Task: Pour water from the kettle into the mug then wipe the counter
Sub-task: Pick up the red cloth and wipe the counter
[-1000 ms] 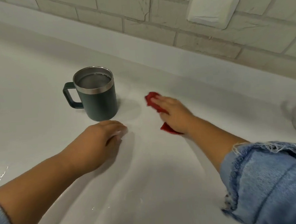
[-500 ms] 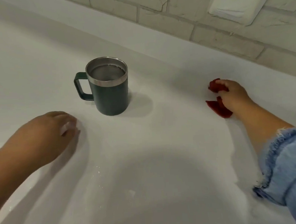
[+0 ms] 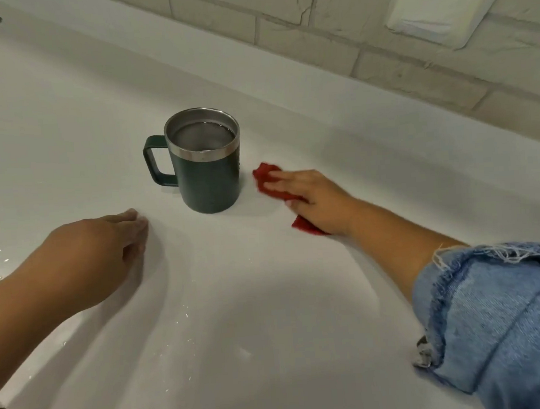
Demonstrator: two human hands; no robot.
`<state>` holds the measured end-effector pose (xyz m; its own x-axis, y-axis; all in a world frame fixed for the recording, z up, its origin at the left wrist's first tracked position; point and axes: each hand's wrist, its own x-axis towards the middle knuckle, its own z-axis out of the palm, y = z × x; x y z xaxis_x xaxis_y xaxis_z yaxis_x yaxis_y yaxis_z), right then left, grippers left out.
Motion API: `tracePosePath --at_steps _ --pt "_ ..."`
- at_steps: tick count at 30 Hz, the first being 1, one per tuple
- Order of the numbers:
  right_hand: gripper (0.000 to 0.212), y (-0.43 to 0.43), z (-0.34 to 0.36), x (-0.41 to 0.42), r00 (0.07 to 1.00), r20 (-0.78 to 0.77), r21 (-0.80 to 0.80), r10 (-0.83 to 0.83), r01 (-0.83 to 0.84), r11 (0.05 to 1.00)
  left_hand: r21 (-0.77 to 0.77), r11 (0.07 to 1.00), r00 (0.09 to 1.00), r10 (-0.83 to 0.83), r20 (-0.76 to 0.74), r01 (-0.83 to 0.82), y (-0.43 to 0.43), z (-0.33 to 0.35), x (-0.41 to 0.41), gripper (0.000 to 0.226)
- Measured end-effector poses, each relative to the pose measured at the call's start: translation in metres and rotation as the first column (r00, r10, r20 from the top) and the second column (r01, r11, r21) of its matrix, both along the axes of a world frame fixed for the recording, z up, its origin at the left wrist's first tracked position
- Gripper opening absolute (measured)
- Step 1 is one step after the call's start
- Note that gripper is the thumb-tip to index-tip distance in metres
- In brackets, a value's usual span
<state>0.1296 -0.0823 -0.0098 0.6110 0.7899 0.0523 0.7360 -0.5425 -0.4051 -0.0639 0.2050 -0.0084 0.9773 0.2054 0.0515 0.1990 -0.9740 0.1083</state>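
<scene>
Head view: the dark green mug (image 3: 207,173), steel-rimmed and holding water, stands upright on the glossy white counter (image 3: 270,316). It is rigid, probably weighty, and best taken by its loop handle on the left. Just right of it lies the red cloth (image 3: 267,179), soft, limp and light, so it suits a flat press. The right hand (image 3: 316,198) presses it, grip apart, fingers straight. The left hand (image 3: 105,247) rests on the counter, grip apart, holding nothing. Droplets glint at the left.
</scene>
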Motion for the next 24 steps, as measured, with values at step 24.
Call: tracePosePath --at_steps 24 --pt "0.049 -0.159 0.004 -0.083 0.698 -0.073 -0.009 -0.712 0.714 0.701 0.066 0.997 0.981 -0.037 -0.193 0.05 -0.002 0.012 -0.001 0.051"
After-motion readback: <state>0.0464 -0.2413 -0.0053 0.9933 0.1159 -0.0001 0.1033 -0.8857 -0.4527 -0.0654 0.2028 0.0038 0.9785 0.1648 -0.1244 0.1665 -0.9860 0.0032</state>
